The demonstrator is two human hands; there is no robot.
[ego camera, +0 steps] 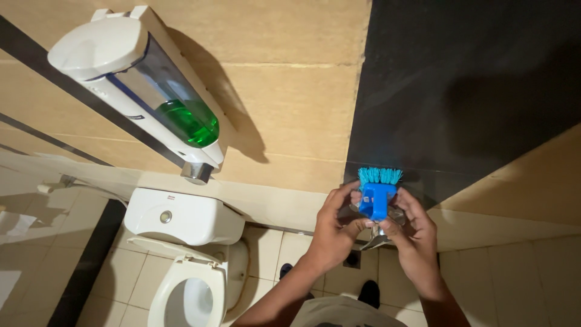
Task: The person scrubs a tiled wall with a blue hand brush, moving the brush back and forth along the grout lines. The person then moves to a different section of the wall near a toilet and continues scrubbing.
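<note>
1. Left hand [331, 227] and right hand [413, 233] both grip a blue brush [375, 197], bristles up, against the dark wall panel [472, 85].
2. A metal part [378, 237] shows below the brush, between the hands.
3. Left of the brush: soap dispenser [142, 85] with green liquid.
4. Below the dispenser: white toilet [184, 254], seat down.

Beige tiled wall [290, 103] beside a black panel [472, 85]; white soap dispenser [139, 85] with green liquid mounted upper left — white toilet [187, 242], seat down, lid raised, below. Pale floor tiles [520, 278], dark strip [85, 266] at left — dim light.
</note>
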